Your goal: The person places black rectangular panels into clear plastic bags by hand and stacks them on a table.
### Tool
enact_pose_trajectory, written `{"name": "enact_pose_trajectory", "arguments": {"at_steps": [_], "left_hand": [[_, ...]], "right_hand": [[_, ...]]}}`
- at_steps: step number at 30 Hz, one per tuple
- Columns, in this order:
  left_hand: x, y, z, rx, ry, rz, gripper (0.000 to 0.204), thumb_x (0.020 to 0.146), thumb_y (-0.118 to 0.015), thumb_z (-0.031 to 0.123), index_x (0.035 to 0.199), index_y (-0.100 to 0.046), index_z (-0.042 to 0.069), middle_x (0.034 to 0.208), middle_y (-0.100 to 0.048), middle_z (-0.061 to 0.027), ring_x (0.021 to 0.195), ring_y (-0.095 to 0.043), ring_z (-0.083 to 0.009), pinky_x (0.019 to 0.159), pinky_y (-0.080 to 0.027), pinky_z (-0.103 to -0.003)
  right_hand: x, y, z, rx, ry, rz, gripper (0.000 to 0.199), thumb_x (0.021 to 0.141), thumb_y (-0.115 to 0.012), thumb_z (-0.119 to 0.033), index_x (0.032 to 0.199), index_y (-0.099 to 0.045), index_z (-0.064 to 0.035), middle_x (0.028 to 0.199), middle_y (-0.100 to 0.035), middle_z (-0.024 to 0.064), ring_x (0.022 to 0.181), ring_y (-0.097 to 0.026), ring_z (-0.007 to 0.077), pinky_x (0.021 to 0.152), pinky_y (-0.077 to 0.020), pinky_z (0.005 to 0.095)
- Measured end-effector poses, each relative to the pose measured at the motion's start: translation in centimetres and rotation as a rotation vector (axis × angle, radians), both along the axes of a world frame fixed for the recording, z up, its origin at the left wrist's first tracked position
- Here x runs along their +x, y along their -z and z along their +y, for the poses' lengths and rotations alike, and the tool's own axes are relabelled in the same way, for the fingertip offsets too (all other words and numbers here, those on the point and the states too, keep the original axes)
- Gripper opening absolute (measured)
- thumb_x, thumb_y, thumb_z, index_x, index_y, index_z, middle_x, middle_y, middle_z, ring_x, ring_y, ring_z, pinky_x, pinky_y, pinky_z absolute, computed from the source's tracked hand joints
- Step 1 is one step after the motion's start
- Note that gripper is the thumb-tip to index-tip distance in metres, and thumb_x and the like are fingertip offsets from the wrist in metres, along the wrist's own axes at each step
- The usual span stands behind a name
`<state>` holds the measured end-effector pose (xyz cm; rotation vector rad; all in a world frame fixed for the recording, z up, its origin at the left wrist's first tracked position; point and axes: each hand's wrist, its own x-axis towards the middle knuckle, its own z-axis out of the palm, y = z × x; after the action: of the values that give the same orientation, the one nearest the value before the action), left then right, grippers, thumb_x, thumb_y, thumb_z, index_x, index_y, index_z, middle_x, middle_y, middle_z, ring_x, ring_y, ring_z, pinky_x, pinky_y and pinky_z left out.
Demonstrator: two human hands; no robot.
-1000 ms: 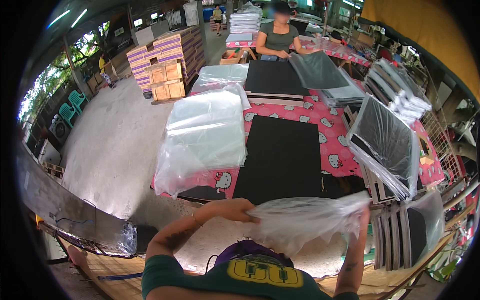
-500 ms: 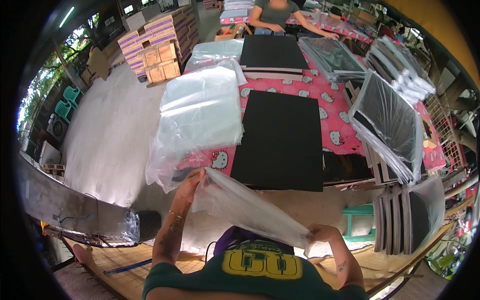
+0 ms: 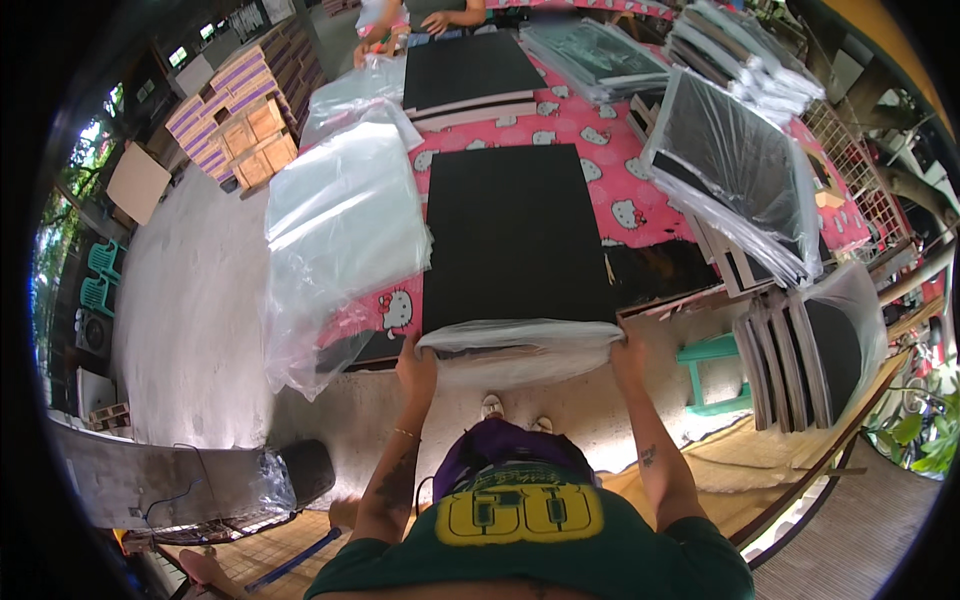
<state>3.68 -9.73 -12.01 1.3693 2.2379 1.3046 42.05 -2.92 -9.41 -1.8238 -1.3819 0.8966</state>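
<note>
Both left hand (image 3: 416, 372) and right hand (image 3: 630, 360) clamped on thin clear plastic bag (image 3: 520, 368), one at each end; bag across near edge of flat black rectangular panel (image 3: 514, 232); bag likely light, limp, slippery, best gripped at corners; panel probably stiff, best held by sides

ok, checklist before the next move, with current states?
1. Left hand gripping the plastic bag at its left end: ok.
2. Right hand gripping its right end: ok.
3. Bag lined up at the near edge of the black board: ok.
4. Board's near edge inside the bag: cannot tell.
5. Board covered: not ok, most is bare.
6. Other people's hands away from this board: ok.
</note>
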Motion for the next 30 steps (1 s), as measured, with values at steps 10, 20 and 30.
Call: {"name": "enact_pose_trajectory", "arguments": {"at_steps": [10, 20, 30], "left_hand": [[2.0, -5.6, -2.3, -0.158, 0.032, -0.388, 0.032, 0.077, -0.058, 0.009, 0.108, -0.064, 0.000, 0.062, -0.056, -0.0044, 0.054, -0.052, -0.0098, 0.050, -0.041, -0.027], [-6.0, -17.5, -0.8, 0.087, 0.664, -0.989, 0.040, 0.083, -0.055, 0.020, 0.119, -0.055, 0.003, 0.093, -0.061, -0.0093, 0.081, -0.056, -0.0177, 0.075, -0.046, -0.031], [-4.6, -26.8, 23.3, 0.617, 0.649, -1.422, 0.036, 0.086, -0.053, 0.004, 0.122, -0.048, 0.004, 0.113, -0.060, -0.0080, 0.100, -0.059, -0.0201, 0.093, -0.047, -0.037]], "right_hand": [[-0.5, -0.4, -3.1, 0.472, 0.126, -0.176, 0.049, 0.068, -0.048, 0.007, 0.115, -0.059, -0.0001, 0.098, -0.064, 0.0199, 0.094, -0.062, 0.0304, 0.084, -0.0469, 0.0326], [7.1, -16.6, -0.8, 0.200, -0.541, 0.791, 0.056, 0.073, -0.064, -0.012, 0.127, -0.050, -0.0025, 0.125, -0.054, 0.0092, 0.111, -0.053, 0.0205, 0.091, -0.0431, 0.0339], [0.3, -25.8, 19.2, 0.310, -0.118, 1.521, 0.022, 0.092, -0.053, -0.016, 0.110, -0.058, -0.0046, 0.107, -0.064, 0.0044, 0.102, -0.058, 0.0174, 0.095, -0.0434, 0.0351]]}}
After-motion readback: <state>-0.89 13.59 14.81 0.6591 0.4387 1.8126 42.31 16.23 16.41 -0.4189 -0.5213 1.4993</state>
